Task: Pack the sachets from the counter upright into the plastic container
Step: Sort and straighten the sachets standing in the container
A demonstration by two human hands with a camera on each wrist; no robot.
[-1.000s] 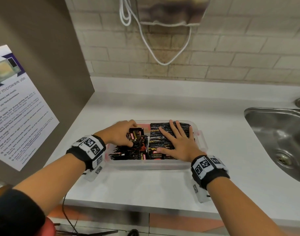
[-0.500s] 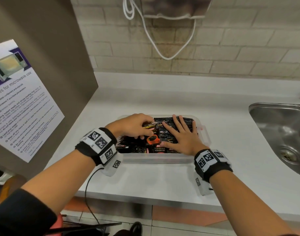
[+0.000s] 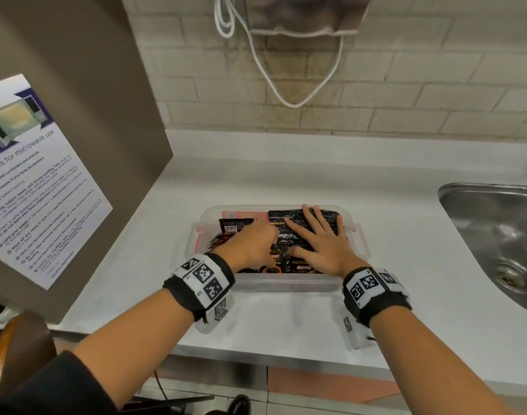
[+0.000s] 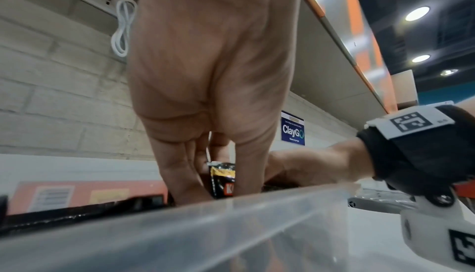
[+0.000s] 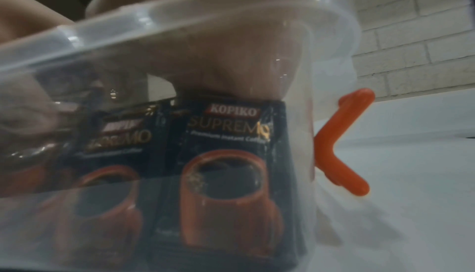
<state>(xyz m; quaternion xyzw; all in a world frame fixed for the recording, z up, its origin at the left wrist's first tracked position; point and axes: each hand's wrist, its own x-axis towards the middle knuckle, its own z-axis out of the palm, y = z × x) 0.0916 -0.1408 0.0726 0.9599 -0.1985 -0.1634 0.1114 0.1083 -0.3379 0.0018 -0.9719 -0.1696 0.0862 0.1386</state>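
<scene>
A clear plastic container (image 3: pixel 286 283) stands on the white counter (image 3: pixel 286 181), left of the steel sink (image 3: pixel 495 235). Its right half is packed with a row of upright sachets (image 3: pixel 298 220) – black Kopiko Supremo packets, whose printed faces with an orange cup show through the near wall in the right wrist view (image 5: pixel 226 154). The right hand (image 3: pixel 322 244) lies flat on the tops of this row, fingers straight and spread, thumb pointing left. The left hand (image 3: pixel 253 247) reaches down into the left half of the container; in the left wrist view its fingers (image 4: pixel 180 175) and thumb close on the upper part of one upright sachet (image 4: pixel 222 179), black with a gold band near the top. Loose sachets (image 3: pixel 223 239) lie tilted and flat by the left wall, one dark packet (image 3: pixel 235 224) showing a barcode. An orange clip (image 5: pixel 342 144) projects from the container's right end. Both wrists carry black bands with printed square markers – left wristband (image 3: pixel 202 283), right wristband (image 3: pixel 373 289). On the far brick wall (image 3: pixel 376 85) a white cable (image 3: pixel 286 85) hangs in a loop; at left, a brown panel bears a microwave-use notice (image 3: pixel 32 181)
</scene>
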